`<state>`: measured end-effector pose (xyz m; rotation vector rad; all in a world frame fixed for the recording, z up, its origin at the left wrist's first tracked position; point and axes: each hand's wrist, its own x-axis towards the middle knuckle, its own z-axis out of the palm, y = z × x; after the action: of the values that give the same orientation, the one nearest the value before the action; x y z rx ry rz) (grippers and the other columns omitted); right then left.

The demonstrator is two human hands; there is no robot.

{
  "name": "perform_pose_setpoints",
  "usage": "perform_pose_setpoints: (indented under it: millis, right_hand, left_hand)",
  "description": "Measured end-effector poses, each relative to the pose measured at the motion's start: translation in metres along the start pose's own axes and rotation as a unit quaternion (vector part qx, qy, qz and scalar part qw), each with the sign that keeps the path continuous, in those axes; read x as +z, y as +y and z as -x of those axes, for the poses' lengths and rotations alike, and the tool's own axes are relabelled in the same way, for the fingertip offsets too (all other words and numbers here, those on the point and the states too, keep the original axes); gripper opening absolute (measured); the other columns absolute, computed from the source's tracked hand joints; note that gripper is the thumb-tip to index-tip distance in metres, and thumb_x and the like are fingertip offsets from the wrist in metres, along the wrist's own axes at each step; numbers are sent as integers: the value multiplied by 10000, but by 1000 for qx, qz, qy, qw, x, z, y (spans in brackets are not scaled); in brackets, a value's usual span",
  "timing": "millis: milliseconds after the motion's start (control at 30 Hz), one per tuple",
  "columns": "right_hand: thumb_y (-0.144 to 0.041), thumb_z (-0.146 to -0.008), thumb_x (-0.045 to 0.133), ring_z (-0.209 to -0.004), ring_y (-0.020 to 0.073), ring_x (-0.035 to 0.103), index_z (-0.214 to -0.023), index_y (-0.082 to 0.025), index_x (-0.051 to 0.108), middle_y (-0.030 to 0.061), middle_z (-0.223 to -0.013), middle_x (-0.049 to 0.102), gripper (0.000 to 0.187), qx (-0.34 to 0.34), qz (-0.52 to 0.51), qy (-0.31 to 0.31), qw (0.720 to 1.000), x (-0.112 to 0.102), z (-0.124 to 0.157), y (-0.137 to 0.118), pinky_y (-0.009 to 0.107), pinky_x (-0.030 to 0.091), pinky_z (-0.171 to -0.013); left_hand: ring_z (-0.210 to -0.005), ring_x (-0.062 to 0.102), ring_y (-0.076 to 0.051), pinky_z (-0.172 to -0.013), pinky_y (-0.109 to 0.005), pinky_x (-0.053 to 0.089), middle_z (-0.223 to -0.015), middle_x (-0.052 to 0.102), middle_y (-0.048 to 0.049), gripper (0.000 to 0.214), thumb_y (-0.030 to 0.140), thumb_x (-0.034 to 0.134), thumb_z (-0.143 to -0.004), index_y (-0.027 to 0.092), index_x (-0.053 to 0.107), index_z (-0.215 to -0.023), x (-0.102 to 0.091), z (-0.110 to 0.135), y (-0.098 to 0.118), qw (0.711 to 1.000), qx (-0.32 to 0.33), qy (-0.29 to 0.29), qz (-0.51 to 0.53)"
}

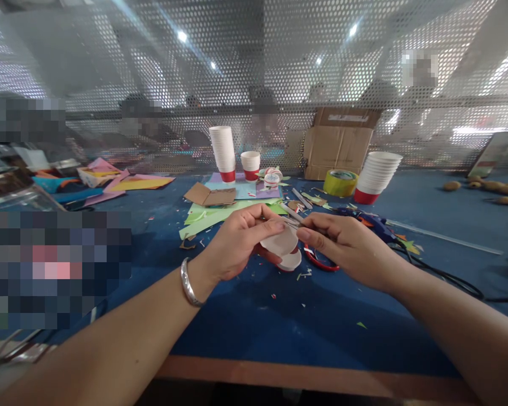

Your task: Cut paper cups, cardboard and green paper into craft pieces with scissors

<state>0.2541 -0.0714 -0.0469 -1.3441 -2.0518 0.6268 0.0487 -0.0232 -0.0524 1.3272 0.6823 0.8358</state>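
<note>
A cardboard box (338, 149) is standing before a perforated screen (232, 84). A yellow-green tape roll (337, 185) is resting near the box, just beside a stack of white cups (376, 177) with a red base. Pink and yellow paper sheets (141, 184) are lying at the left. Rounded brown objects (496, 186) are resting at the far right.

Tape roll (340, 184) sits between cup stacks (377, 176), before a box (338, 148).

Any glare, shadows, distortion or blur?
Head view throughout: light spots glare at the perforated screen, background beyond it hazy; soft shadow on the blue table below the left hand and right hand; edges look stretched; pixelation at lower left.
</note>
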Motion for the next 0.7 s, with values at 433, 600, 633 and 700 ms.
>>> perform_pose_setpoints:
  millis: [433,600,633,700]
  right_hand:
    - [-545,-1004,448,-658,134,474,-864,-192,621,-14,-720,553,418,-5,-9,4,1000,0,-1,5,265,353,-589]
    - [-538,-992,482,-650,131,452,-838,-196,616,-24,-696,522,398,-3,-2,2,1000,-1,-1,5,258,354,-586]
    - [-535,-991,484,-650,130,449,-832,-196,616,-25,-696,517,398,-6,-1,3,1000,-2,-1,5,256,356,-587]
    - [-531,-991,485,-651,129,445,-826,-195,618,-25,-694,511,398,-11,1,6,1000,-2,-1,5,252,362,-586]
  left_hand:
    - [-683,689,-158,-466,-217,570,-799,692,-20,224,329,744,-830,165,591,-834,-2,1,-4,1000,26,16,-3]
    - [-661,652,-127,-490,-215,593,-764,665,2,218,333,753,-830,171,609,-840,0,2,-6,999,50,13,-16]
    - [-665,652,-127,-498,-215,596,-762,666,1,217,336,753,-831,172,613,-848,-1,2,-6,998,54,12,-23]
    - [-676,658,-128,-519,-215,601,-766,673,-3,218,344,750,-837,174,615,-863,-1,3,-6,998,59,7,-35]
